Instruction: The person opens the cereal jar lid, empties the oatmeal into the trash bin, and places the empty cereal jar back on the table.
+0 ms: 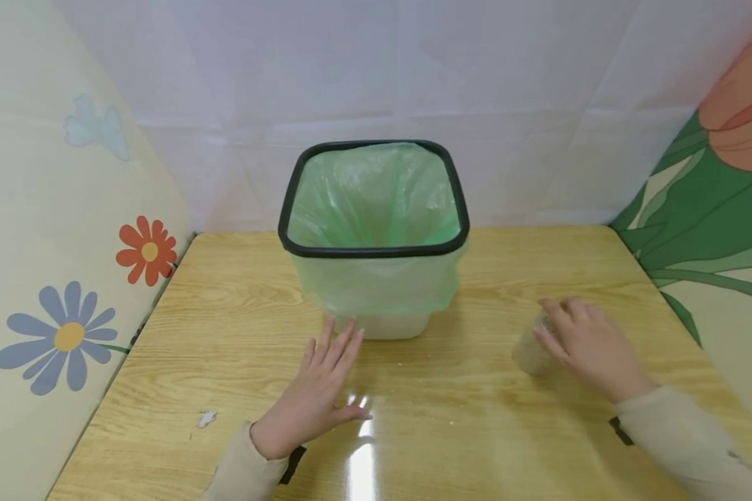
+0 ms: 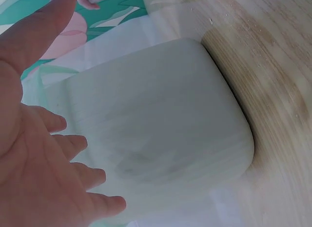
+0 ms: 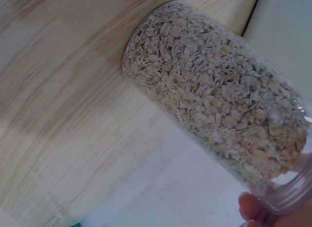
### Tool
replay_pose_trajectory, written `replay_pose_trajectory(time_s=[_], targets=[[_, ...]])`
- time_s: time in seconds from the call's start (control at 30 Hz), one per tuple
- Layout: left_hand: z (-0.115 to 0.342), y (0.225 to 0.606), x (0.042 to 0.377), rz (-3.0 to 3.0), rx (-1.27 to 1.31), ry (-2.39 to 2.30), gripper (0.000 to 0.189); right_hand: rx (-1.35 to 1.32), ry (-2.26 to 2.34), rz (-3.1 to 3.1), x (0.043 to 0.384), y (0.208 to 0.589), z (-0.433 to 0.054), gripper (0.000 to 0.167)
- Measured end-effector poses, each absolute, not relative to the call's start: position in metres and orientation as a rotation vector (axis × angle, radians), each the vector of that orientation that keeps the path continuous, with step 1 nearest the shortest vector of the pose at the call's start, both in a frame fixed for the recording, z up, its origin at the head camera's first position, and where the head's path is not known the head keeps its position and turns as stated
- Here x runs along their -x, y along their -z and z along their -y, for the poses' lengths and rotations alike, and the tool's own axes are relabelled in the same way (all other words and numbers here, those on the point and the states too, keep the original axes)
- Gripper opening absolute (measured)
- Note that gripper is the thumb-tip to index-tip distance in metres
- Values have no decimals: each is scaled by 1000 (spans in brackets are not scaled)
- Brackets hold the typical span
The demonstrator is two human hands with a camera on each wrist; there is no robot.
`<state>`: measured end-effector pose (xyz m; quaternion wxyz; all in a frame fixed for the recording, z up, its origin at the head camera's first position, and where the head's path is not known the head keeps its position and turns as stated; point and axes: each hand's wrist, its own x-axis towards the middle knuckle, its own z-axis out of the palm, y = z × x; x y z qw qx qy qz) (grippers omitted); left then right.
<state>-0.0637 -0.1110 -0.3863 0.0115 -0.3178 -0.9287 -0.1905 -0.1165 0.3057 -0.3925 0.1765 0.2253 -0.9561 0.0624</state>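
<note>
My right hand (image 1: 592, 344) grips a clear jar of rolled oats (image 3: 209, 85) near its top. The jar (image 1: 532, 350) is upright or nearly so on the right of the table; whether its base touches the wood I cannot tell. In front of a white bin (image 2: 161, 114), my left hand (image 1: 316, 390) is spread with straight fingers and holds nothing. Its fingertips are close to the bin's lower wall; contact is unclear. A green bag (image 1: 376, 195) lines the bin and folds over its outside, under a black rim frame (image 1: 376, 252). The bin's bottom inside is hidden.
The wood-grain table (image 1: 464, 445) has a small white patch (image 1: 206, 419) at the left and tiny crumbs near the middle. Behind the bin hangs a white sheet (image 1: 238, 90). Flower-patterned panels (image 1: 31, 229) stand along both sides.
</note>
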Motion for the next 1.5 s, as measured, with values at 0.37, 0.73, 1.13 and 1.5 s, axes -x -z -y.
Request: replay_pose_trajectory(time_s=[0.37,0.73,1.13,1.5], targets=[[107,388,63,2907,987,652,110,-672,-201,2710,115,392,-284,50],[105,390,63,2928,977,637,110,-731,-220,2641,115,395,-264,51],[102,392,62,2919,985,625,109,-822,-238,2536,114,401,-246,64],[102,392,62,2909,991,630,108,-886,-240,2489,115,403,-228,70]])
